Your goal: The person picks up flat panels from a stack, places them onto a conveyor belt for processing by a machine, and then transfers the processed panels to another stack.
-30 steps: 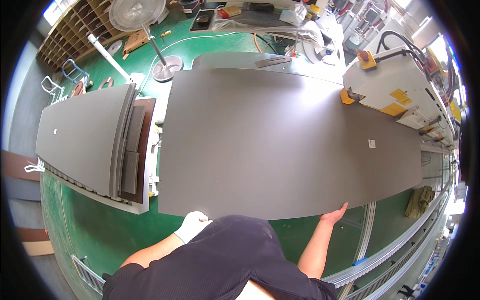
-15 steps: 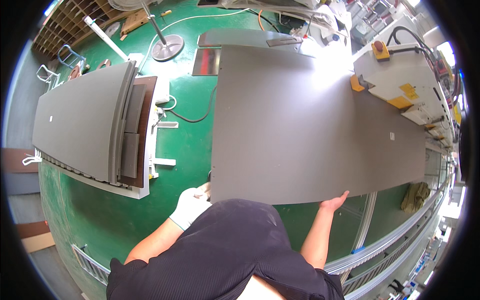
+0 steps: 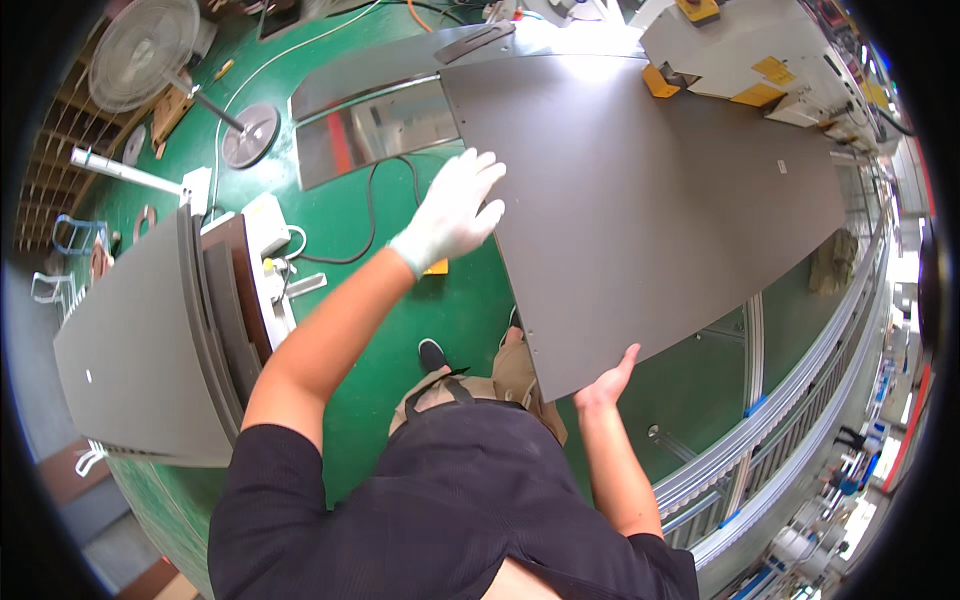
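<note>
Touching a big grey board (image 3: 640,220) with the bare right hand (image 3: 603,385)

Right hand against the board's near edge, close to the near left corner. Thumb side shows; other fingers hidden, so cannot tell whether it is clasped round the edge. Left hand (image 3: 455,208), in a white glove, beside the board's left edge, farther out than the right. Fingers apart and loosely bent, nothing in them; fingertips overlap the edge in this view, contact unclear.

Board lies flat, stretching away from the right hand, out and rightward. Small white label (image 3: 782,167) toward its far right end.

Just beyond the left hand: shiny metal plate (image 3: 395,122), by the board's far left corner. Black cable (image 3: 372,210) on the green floor, left of the glove. A dark shoe (image 3: 432,354) below the glove, left of the right hand.

Farther out: stack of boards (image 3: 140,350) well left of both hands; standing fan (image 3: 140,60) beyond it. White machine (image 3: 730,45) past the board's far side. Metal rails (image 3: 790,390) right of the right hand.
</note>
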Demonstrator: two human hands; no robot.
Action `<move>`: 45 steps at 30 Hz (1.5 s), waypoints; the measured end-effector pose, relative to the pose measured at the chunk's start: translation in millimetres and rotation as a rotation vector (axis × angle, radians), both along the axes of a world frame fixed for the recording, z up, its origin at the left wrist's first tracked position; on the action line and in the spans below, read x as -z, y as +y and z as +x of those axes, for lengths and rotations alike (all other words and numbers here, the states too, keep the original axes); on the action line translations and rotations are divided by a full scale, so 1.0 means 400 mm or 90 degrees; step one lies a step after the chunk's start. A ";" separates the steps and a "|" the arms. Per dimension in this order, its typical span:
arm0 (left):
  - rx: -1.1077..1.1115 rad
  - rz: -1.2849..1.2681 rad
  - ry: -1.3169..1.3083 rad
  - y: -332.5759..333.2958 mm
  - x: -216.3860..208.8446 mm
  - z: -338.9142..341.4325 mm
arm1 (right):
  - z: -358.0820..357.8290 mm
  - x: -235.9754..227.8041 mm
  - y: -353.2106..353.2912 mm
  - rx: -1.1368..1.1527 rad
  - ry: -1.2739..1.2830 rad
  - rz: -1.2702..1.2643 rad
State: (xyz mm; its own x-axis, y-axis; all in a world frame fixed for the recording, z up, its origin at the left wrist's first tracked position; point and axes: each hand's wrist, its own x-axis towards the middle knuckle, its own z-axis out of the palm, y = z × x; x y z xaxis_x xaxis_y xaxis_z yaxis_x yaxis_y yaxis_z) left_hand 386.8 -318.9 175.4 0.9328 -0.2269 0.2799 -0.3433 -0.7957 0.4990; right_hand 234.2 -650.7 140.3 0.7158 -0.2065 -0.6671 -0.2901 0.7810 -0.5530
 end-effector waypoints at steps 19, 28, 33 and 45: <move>0.079 0.230 0.060 -0.088 0.045 0.719 | 0.316 -0.066 -0.352 0.061 0.147 0.046; 0.071 0.226 0.172 -0.088 0.043 0.743 | 0.496 -0.087 -0.541 0.094 0.233 -0.095; 0.073 0.246 0.162 -0.088 0.036 0.751 | 0.518 -0.032 -0.703 0.091 0.266 -0.203; 0.035 0.229 0.058 -0.144 -0.033 0.711 | 0.690 0.017 -1.028 0.188 0.086 -0.304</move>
